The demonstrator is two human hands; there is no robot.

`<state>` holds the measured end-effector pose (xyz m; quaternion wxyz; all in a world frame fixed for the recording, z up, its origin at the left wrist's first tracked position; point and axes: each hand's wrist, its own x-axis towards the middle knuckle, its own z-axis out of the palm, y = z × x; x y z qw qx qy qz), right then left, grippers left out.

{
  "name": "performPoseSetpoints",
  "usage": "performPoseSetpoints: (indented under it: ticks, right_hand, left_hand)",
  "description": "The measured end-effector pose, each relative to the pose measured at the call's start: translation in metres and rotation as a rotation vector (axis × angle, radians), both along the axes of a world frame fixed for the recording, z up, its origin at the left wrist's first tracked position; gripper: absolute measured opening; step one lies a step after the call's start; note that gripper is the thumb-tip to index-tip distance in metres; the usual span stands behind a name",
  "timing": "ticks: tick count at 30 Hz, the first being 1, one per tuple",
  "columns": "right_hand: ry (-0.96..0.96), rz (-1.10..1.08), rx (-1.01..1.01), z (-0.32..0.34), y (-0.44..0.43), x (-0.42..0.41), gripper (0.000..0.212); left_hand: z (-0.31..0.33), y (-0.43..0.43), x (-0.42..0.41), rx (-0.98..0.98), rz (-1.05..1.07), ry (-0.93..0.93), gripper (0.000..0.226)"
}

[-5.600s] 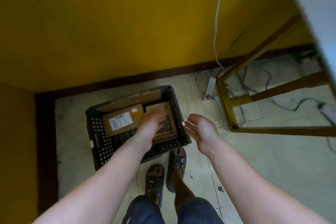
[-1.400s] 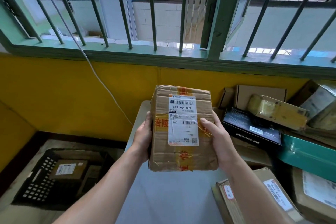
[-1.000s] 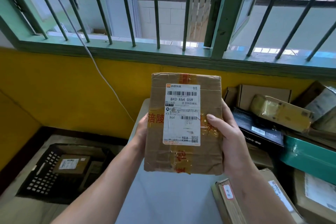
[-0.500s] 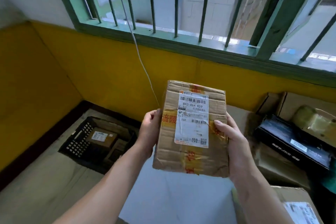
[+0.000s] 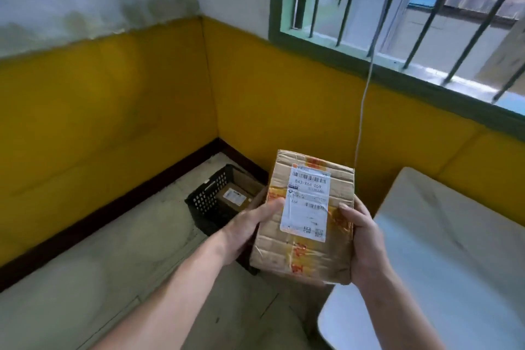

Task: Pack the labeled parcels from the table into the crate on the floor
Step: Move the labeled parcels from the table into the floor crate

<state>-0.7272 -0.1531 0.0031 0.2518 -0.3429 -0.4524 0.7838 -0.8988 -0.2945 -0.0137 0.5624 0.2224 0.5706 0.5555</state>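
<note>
I hold a brown cardboard parcel (image 5: 305,247) with a white shipping label and orange tape upright in front of me. My left hand (image 5: 250,227) grips its left edge, thumb across the label's side. My right hand (image 5: 362,239) grips its right edge. Behind the parcel, on the floor in the room's corner, stands the black perforated crate (image 5: 206,199). A smaller labeled box (image 5: 231,196) lies inside it. The parcel hides the crate's right part.
The white table (image 5: 443,250) fills the lower right. Yellow walls (image 5: 113,122) meet in the corner behind the crate. A white cable (image 5: 362,111) hangs down from the barred window (image 5: 397,8). Bare tiled floor (image 5: 99,278) spreads to the left.
My view has swung left, away from the table's pile of parcels, toward the corner. The parcel has moved with me and now hangs in front of the crate.
</note>
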Motion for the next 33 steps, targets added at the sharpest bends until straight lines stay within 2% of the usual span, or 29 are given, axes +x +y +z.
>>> performPoseSetpoints:
  ticks: [2, 4, 6, 8, 14, 18, 23, 26, 28, 30, 33]
  right_hand:
    - [-0.052, 0.047, 0.052, -0.003, -0.023, -0.037, 0.034]
    - [-0.104, 0.086, 0.100, -0.004, -0.039, -0.069, 0.057]
    - [-0.146, 0.122, 0.143, -0.005, -0.046, -0.094, 0.082]
    - [-0.181, 0.154, 0.149, -0.007, -0.044, -0.117, 0.090]
    - [-0.216, 0.312, 0.144, -0.025, -0.017, -0.194, 0.070]
    - [-0.234, 0.292, 0.147, -0.054, 0.006, -0.256, 0.060]
    - [-0.253, 0.086, -0.017, -0.103, 0.034, -0.329, 0.052]
    - [-0.300, -0.153, -0.169, -0.124, 0.049, -0.357, 0.054]
    - [-0.346, -0.271, -0.250, -0.134, 0.054, -0.371, 0.052]
    - [-0.387, -0.328, -0.307, -0.146, 0.053, -0.384, 0.050]
    - [-0.504, -0.328, -0.332, -0.165, 0.037, -0.405, 0.073]
  left_hand:
    - [-0.002, -0.027, -0.036, 0.015, 0.071, 0.006, 0.057]
    - [-0.002, -0.048, -0.067, 0.050, 0.131, 0.030, 0.055]
    - [0.003, -0.062, -0.095, 0.067, 0.143, 0.056, 0.063]
    - [0.005, -0.070, -0.123, 0.065, 0.113, 0.078, 0.070]
    - [-0.001, -0.071, -0.213, -0.036, 0.022, 0.099, 0.072]
    - [-0.016, -0.046, -0.289, -0.116, -0.051, 0.098, 0.073]
    - [-0.034, 0.013, -0.381, -0.369, 0.044, 0.347, 0.088]
    - [-0.054, 0.032, -0.418, -0.373, 0.181, 0.330, 0.099]
    - [-0.073, 0.039, -0.424, -0.420, 0.134, 0.303, 0.104]
    - [-0.098, 0.047, -0.423, -0.438, 0.072, 0.229, 0.092]
    - [-0.140, 0.064, -0.429, -0.477, 0.058, 0.180, 0.051]
